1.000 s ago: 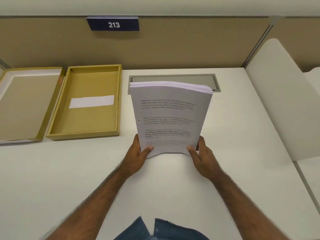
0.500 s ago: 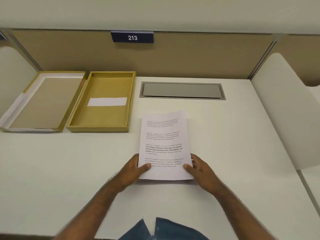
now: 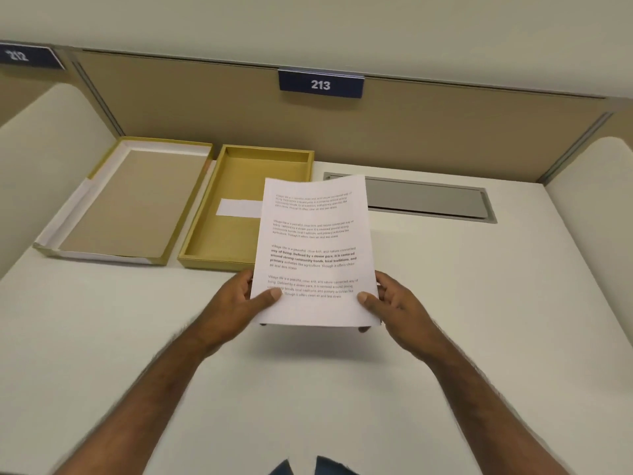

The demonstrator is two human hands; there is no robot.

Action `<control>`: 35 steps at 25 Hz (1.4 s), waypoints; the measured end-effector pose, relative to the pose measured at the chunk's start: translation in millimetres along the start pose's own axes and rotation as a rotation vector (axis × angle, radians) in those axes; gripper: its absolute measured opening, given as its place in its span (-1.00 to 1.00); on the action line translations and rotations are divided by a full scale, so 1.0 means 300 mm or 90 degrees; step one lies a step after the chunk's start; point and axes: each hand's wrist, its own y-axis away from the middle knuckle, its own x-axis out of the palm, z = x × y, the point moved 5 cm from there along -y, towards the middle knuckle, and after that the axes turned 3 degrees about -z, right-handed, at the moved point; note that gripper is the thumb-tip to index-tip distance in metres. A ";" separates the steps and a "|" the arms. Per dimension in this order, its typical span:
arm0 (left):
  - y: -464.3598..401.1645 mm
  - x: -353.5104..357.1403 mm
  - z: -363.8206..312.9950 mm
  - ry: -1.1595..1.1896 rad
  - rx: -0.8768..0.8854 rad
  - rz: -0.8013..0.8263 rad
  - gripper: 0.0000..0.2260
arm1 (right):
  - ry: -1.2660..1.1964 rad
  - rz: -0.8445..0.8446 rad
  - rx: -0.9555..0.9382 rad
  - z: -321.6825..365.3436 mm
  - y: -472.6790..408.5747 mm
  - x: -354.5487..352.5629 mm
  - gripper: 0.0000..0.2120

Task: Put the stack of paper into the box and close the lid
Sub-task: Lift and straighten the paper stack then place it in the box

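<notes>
I hold a stack of printed white paper (image 3: 313,252) above the desk, lifted and lying nearly flat. My left hand (image 3: 239,298) grips its near left corner, thumb on top. My right hand (image 3: 394,303) grips the near right corner the same way. The far left part of the stack overlaps the right side of the open gold box (image 3: 219,231), which stands at the back left with a white label on its floor. The box's lid (image 3: 130,200) lies upside down to the left of the box.
A grey cable hatch (image 3: 428,200) is set into the white desk (image 3: 479,320) behind the paper. A beige partition with a sign reading 213 (image 3: 320,84) closes the back. White side dividers (image 3: 596,217) stand at both sides.
The stack was upright a second ago, then lay flat on the desk; now it is lifted and shifted left toward the box. The view has also shifted.
</notes>
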 end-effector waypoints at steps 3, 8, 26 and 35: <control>-0.117 -0.175 -0.051 -0.006 0.005 0.001 -0.59 | 0.002 -0.011 -0.002 0.091 -0.170 0.121 -0.63; -0.368 -0.429 -0.060 -0.030 -0.018 0.009 -0.54 | 0.008 -0.040 0.024 0.141 -0.459 0.305 -0.62; -0.750 -0.527 0.115 -0.374 -0.134 0.002 -0.53 | 0.252 -0.110 0.246 0.075 -0.821 0.456 -0.57; -0.747 -0.523 0.067 -0.425 -0.052 -0.086 -0.42 | 0.276 -0.157 0.219 0.127 -0.842 0.501 -0.27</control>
